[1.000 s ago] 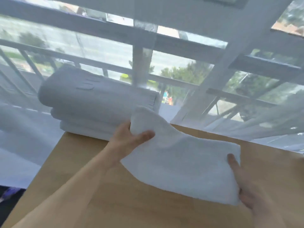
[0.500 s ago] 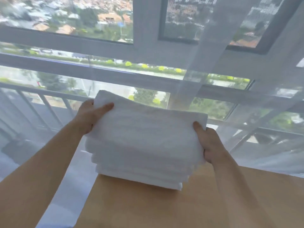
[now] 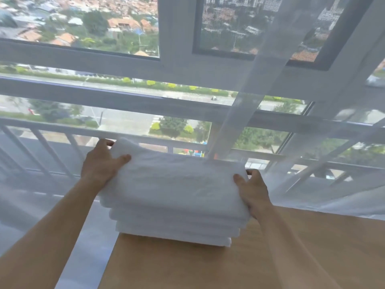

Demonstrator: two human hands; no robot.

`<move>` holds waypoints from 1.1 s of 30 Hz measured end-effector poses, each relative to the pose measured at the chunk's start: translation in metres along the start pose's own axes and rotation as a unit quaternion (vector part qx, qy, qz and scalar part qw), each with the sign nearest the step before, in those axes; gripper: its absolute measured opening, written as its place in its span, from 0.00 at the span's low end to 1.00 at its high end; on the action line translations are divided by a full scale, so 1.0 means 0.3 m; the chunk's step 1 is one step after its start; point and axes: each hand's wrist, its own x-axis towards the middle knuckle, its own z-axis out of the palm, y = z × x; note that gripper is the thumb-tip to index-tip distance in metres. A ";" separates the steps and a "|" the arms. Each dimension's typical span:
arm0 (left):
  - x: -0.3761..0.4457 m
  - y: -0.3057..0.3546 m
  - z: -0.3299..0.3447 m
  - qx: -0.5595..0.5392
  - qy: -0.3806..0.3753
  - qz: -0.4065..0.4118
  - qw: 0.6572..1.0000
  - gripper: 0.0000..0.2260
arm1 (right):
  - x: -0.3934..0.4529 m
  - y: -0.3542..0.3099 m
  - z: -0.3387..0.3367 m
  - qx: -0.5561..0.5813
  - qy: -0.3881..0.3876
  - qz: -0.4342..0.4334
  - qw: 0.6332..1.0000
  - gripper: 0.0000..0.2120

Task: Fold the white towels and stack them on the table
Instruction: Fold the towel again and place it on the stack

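A stack of several folded white towels [image 3: 175,222] stands at the far left corner of the wooden table [image 3: 208,268]. The top towel [image 3: 177,180] lies flat on the stack. My left hand [image 3: 102,163] grips its far left corner, thumb on top and fingers round the edge. My right hand [image 3: 253,190] holds its right edge, thumb on top and fingers curled behind the side.
A sheer white curtain [image 3: 325,184] hangs just behind the table and brushes the back of the stack. A large window with a white railing [image 3: 62,134] lies beyond. The table's left edge runs down below the stack.
I carried the folded towel from the table's middle up onto the stack. Since half a second ago both hands have stayed on its ends and the towel has settled flatter.
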 end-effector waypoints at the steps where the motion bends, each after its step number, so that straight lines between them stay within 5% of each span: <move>1: -0.009 -0.014 0.013 0.007 -0.014 -0.018 1.000 0.26 | -0.013 0.003 0.009 -0.021 -0.004 0.010 1.000 0.16; 4: -0.031 -0.017 0.023 0.002 -0.010 -0.026 1.000 0.31 | -0.042 -0.015 0.016 -0.134 0.048 -0.019 0.990 0.21; 8: -0.102 0.071 0.059 0.112 0.077 0.190 0.972 0.23 | -0.093 -0.078 0.072 -0.332 0.144 -0.255 0.897 0.18; 11: -0.203 0.175 0.177 0.135 -0.094 0.299 0.940 0.18 | -0.145 -0.136 0.188 -0.346 0.022 -0.356 0.868 0.20; 15: -0.208 0.164 0.244 0.246 -0.187 0.286 0.907 0.25 | -0.133 -0.101 0.275 -0.399 -0.130 -0.285 0.862 0.29; 21: -0.078 0.048 0.133 0.327 -0.204 0.223 0.895 0.32 | -0.063 -0.014 0.140 -0.407 -0.093 -0.167 0.893 0.30; 25: -0.093 0.105 0.179 0.334 -0.184 0.201 0.902 0.28 | -0.059 -0.027 0.093 -0.435 -0.074 -0.106 0.891 0.28; 28: -0.166 0.203 0.239 0.275 -0.217 0.246 0.904 0.24 | -0.090 -0.093 0.146 -0.455 -0.026 -0.200 0.867 0.27; 30: -0.223 0.237 0.283 0.257 -0.230 0.296 0.891 0.24 | -0.123 -0.123 0.215 -0.401 -0.068 -0.280 0.870 0.26; 33: -0.205 0.195 0.269 0.278 -0.219 0.290 0.889 0.25 | -0.128 -0.097 0.266 -0.395 -0.126 -0.278 0.867 0.27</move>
